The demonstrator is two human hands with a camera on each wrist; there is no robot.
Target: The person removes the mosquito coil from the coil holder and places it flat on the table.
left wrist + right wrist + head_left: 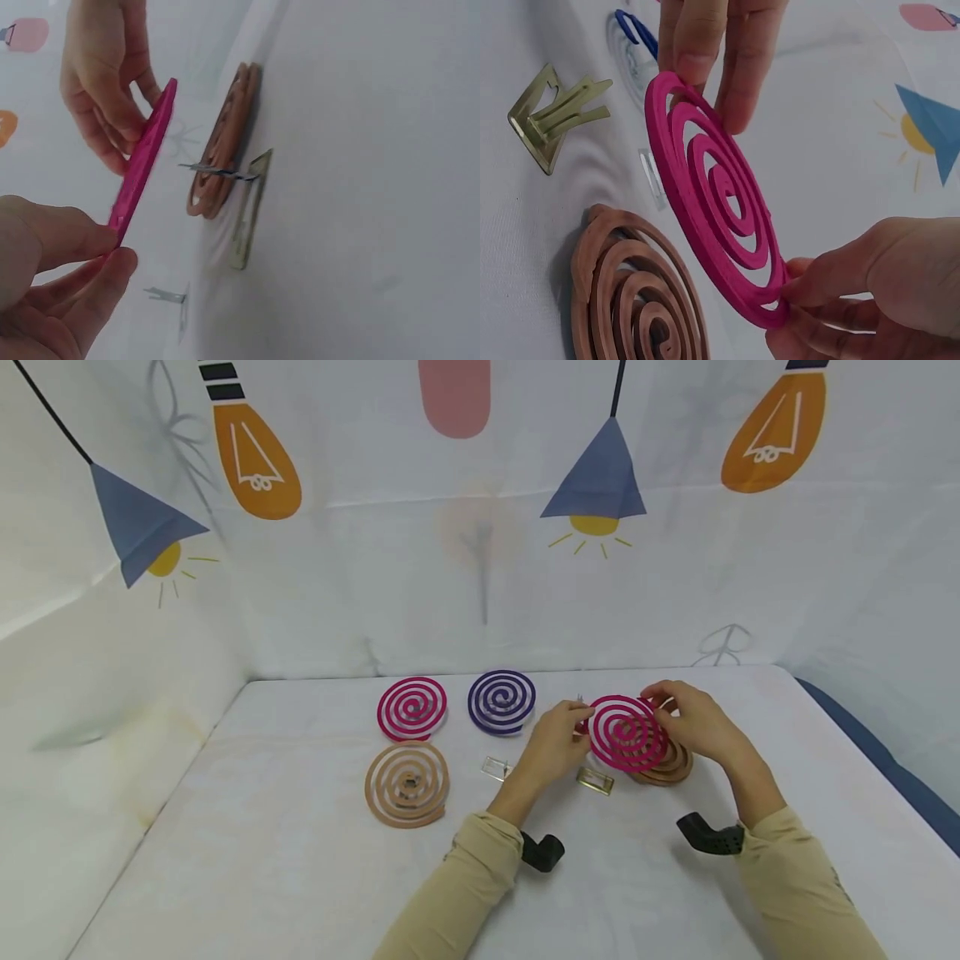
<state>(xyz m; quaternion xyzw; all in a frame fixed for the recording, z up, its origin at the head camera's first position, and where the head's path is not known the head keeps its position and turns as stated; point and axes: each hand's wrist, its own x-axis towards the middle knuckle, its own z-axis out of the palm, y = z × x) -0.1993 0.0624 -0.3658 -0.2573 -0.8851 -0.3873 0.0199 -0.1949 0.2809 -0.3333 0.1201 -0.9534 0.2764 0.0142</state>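
Both hands hold a pink mosquito coil (628, 733) up off the table, one at each side. My left hand (555, 743) pinches its left rim between thumb and fingers. On the opposite rim, my right hand (693, 722) grips it the same way, as the right wrist view shows with the coil (697, 240) tilted between them. Under and behind it lie stacked brown coils (675, 768), partly covered in the head view. A gold metal coil stand (595, 781) with upright prongs sits just in front of the held coil.
Left of the hands, a second pink coil (412, 708), a purple coil (502, 702) and a tan coil (407, 785) lie on the white table (247, 827), with metal pieces visible through their gaps. A silvery stand (495, 767) is beside my left wrist.
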